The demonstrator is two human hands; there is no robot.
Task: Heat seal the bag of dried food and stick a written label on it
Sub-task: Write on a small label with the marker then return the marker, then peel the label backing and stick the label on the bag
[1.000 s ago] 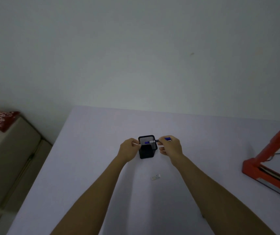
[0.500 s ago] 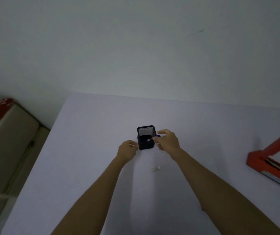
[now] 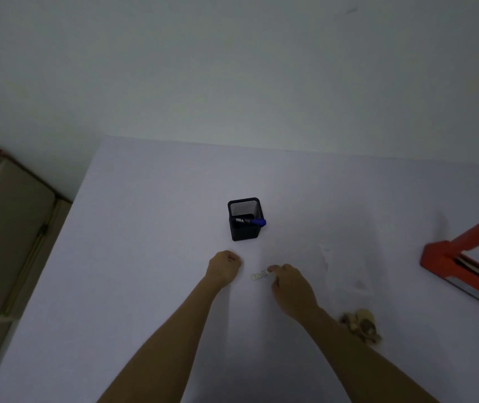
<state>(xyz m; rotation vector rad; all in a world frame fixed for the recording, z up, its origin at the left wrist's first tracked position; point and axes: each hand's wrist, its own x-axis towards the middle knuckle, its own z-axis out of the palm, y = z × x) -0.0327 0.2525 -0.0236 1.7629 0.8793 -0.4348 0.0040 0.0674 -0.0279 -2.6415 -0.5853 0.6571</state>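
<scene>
While the dried food (image 3: 360,324) in its clear bag lies nearest, beside the right forearm, the right hand (image 3: 292,286) reaches its fingertips (image 3: 273,268) onto the small written label (image 3: 260,275), touching it without yet gripping. Just left, the left hand (image 3: 223,267) rests clenched on the table (image 3: 145,228), holding nothing visible. Beyond stands the black mesh pen holder (image 3: 245,219) with 1 blue marker (image 3: 251,221) laid across its rim. Risk: the thin label could slide, curl or stick to a finger.
</scene>
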